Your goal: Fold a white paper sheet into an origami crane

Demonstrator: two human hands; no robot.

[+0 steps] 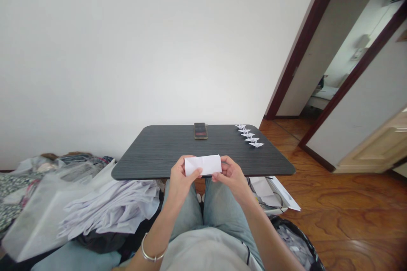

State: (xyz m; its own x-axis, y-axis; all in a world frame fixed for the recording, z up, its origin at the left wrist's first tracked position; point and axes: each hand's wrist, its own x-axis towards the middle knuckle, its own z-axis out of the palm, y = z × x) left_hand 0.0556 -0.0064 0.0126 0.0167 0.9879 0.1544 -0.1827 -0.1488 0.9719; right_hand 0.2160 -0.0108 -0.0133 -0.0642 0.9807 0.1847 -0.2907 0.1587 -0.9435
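A folded strip of white paper [203, 165] is held level just above the table's near edge. My left hand [182, 175] pinches its left end, thumb lying across the front. My right hand [231, 175] grips the right end, fingers curled behind it. Both hands hover over my lap. Farther back on the dark wood-grain table [159, 152], a row of several white origami cranes [249, 135] runs along the right side. A phone in a case [200, 131] lies at the back edge.
A silver bangle circles my left wrist. Left of my knees lies a heap of white paper or fabric [111, 207] on plastic bags. A black bag [295, 241] sits at lower right, beside a wooden floor. A wall stands behind the table, with a doorway at right.
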